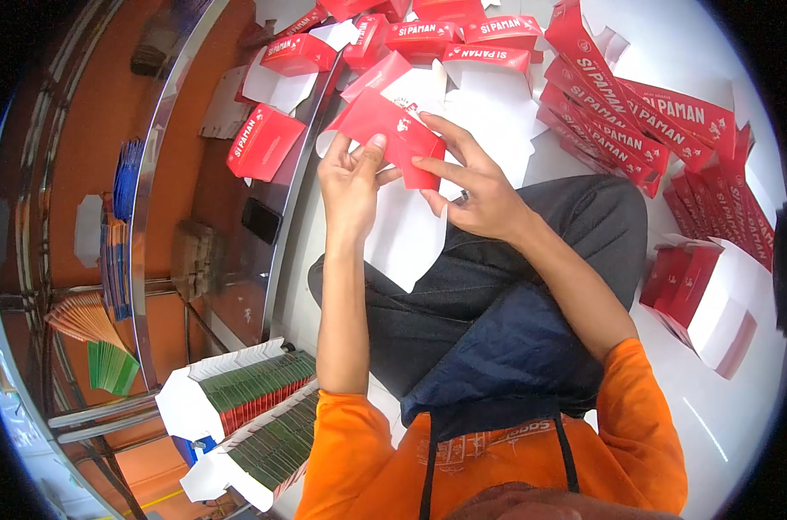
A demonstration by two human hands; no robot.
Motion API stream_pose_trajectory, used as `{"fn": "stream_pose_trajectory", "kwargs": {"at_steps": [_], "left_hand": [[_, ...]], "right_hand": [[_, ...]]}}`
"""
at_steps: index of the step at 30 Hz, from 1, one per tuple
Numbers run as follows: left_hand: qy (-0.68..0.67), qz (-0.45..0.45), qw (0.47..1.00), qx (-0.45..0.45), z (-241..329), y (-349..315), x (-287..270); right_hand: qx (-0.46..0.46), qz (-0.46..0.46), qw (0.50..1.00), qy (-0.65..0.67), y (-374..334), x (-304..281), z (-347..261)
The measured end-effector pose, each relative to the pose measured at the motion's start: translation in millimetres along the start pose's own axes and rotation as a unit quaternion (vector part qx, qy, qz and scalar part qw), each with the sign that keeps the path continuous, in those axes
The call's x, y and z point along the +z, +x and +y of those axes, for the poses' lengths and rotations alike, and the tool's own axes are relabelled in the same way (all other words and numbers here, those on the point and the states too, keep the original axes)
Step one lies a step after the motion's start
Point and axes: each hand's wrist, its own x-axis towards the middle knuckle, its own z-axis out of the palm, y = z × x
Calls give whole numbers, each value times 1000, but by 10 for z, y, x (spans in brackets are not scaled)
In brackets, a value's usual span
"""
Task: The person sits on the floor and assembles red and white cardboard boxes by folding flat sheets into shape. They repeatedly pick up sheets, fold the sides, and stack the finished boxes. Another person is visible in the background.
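Above my lap I hold a partly folded red and white paperboard carton with both hands. Its red wall faces up, and a long white flap hangs toward my knees. My left hand grips the left side, thumb lying on the red wall and the other fingers partly hidden behind it. On the right side, my right hand pinches a red edge, with a ring on one finger. Just beyond my hands, several folded red cartons lie loosely together on the white floor.
Flat red cartons lie in overlapping stacks at the right, near a red and white carton bundle. A metal-edged shelf on my left bears a dark phone and a red carton. Rows of green-and-white cartons stand lower left.
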Motion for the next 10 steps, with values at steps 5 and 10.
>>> {"fn": "stream_pose_trajectory", "kwargs": {"at_steps": [5,10], "left_hand": [[74,5,996,55,-258,-111,42],[-23,29,999,28,-218,-272,575]], "right_hand": [[16,59,997,-51,-91,105,127],[8,77,996,-54,-71,172,132]]}}
